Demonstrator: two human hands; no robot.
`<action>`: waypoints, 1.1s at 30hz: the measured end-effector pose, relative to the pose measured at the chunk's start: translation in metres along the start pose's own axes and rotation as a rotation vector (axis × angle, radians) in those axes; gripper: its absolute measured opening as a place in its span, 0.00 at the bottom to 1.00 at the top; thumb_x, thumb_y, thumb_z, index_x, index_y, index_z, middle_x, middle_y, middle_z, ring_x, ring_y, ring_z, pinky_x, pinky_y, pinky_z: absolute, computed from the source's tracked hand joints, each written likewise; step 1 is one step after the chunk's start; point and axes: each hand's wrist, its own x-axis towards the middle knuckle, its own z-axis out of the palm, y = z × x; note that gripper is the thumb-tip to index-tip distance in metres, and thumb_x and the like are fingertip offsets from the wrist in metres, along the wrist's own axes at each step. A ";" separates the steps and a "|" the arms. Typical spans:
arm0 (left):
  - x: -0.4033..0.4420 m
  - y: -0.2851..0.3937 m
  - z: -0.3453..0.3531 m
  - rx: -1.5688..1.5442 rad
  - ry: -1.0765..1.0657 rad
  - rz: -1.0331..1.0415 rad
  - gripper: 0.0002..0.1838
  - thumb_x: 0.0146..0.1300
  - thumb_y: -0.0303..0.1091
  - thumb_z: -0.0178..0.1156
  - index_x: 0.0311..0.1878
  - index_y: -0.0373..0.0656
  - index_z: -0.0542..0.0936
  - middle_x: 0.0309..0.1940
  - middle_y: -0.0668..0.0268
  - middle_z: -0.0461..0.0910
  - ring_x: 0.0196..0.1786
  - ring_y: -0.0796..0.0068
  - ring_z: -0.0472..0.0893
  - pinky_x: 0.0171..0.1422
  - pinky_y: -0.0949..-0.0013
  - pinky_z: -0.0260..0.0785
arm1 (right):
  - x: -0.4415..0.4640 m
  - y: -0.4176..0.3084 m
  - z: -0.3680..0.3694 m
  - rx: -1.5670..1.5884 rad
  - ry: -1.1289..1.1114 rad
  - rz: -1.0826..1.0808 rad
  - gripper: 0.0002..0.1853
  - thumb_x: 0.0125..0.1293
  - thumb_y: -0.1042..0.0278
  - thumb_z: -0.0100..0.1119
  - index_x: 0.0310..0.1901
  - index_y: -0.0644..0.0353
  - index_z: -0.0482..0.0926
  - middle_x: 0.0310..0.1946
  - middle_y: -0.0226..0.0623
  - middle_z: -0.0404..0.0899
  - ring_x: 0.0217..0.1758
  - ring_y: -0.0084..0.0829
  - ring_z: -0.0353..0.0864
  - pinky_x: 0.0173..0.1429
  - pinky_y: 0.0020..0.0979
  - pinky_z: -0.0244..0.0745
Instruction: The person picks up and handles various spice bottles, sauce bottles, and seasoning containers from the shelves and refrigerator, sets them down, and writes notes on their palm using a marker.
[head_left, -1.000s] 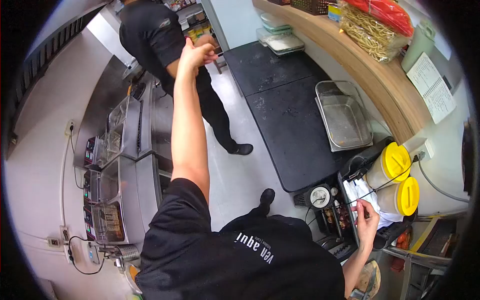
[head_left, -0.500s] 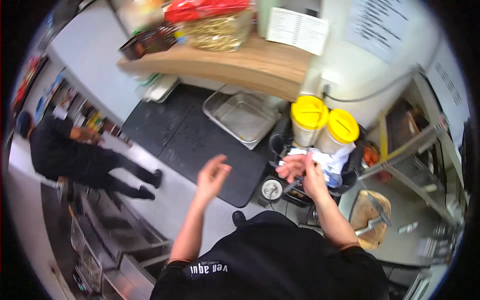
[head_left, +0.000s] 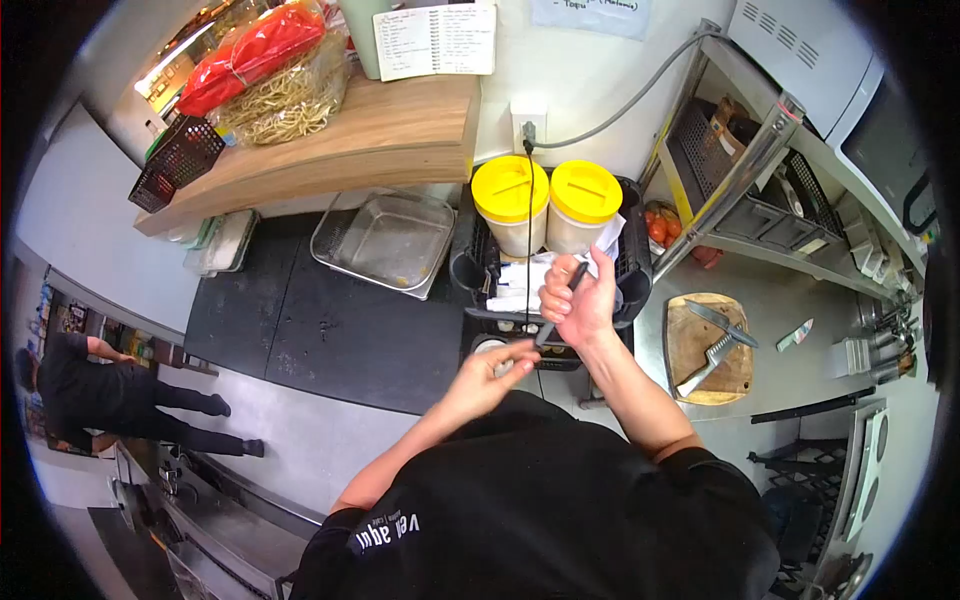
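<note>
My right hand [head_left: 585, 305] is closed around a slim dark pen-like object [head_left: 547, 332], whose upper end shows above the fingers. At its lower end, the fingertips of my left hand [head_left: 490, 378] are pinched together against it. Both hands are in front of a black crate [head_left: 636, 262]. Two tubs with yellow lids, a left one [head_left: 510, 190] and a right one [head_left: 585, 192], stand in the crate beside white cloth or paper [head_left: 515, 290]. A black cable [head_left: 530, 230] hangs down in front of the tubs.
A metal tray [head_left: 385, 240] rests on the black table [head_left: 350, 345] at left. Knives lie on a wooden board [head_left: 735, 377] at right, beside a metal rack [head_left: 735, 165]. A wooden shelf [head_left: 400, 130] holds noodles [head_left: 290, 100]. Far left is another person [head_left: 90, 385].
The view has swung right. My left arm, stretched far forward a second ago, is drawn back, and its hand has come together with my right hand at the dark object.
</note>
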 end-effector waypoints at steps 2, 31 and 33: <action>-0.002 -0.004 0.009 -0.058 -0.029 0.007 0.20 0.68 0.34 0.60 0.60 0.37 0.76 0.48 0.66 0.84 0.53 0.81 0.77 0.62 0.72 0.67 | -0.004 -0.008 -0.001 0.085 0.022 -0.014 0.24 0.64 0.40 0.44 0.24 0.53 0.65 0.12 0.24 0.57 0.12 0.21 0.53 0.14 0.24 0.48; -0.085 -0.044 -0.030 -0.026 0.623 -0.238 0.17 0.69 0.33 0.59 0.56 0.35 0.77 0.45 0.61 0.84 0.51 0.76 0.80 0.61 0.68 0.68 | -0.012 0.053 -0.069 -0.411 -0.085 0.176 0.22 0.68 0.53 0.40 0.27 0.62 0.74 0.12 0.27 0.62 0.11 0.18 0.53 0.15 0.23 0.45; -0.092 -0.046 -0.028 -0.013 0.627 -0.255 0.16 0.68 0.33 0.58 0.56 0.35 0.77 0.45 0.60 0.84 0.51 0.75 0.81 0.61 0.68 0.69 | -0.016 0.070 -0.066 -0.657 -0.131 0.223 0.21 0.67 0.55 0.40 0.23 0.61 0.72 0.12 0.27 0.62 0.12 0.17 0.53 0.16 0.24 0.44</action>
